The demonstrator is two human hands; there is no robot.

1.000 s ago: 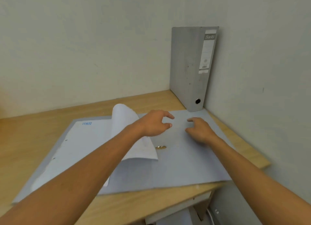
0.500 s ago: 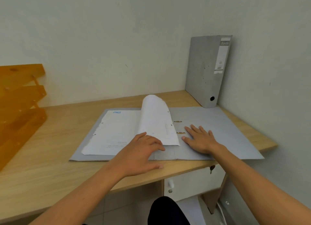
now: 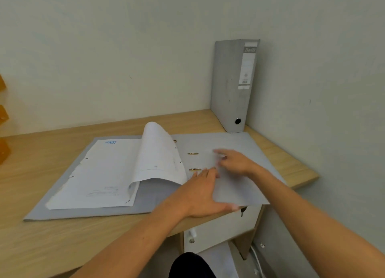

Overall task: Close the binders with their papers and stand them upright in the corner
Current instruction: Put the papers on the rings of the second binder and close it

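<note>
An open grey binder (image 3: 245, 144) lies flat on the wooden desk (image 3: 52, 240). White papers (image 3: 100, 173) rest on its left half, and a curled sheaf (image 3: 158, 153) arches over the two metal rings (image 3: 193, 153). My left hand (image 3: 203, 194) lies flat on the bare right cover near the front edge, fingertips by the nearer ring, holding nothing. My right hand (image 3: 235, 163) hovers blurred over the same cover, fingers spread and empty. A second grey binder (image 3: 229, 86), closed, stands upright in the wall corner.
Orange stacked trays (image 3: 3, 150) show at the far left edge. The open binder's right cover overhangs the desk's front edge above a white drawer unit (image 3: 218, 230) with a key (image 3: 242, 212). The wall is close on the right.
My left hand slid right, from the front of the papers onto the bare right cover. My right hand lifted off the cover and moved further back; it is blurred with motion.
</note>
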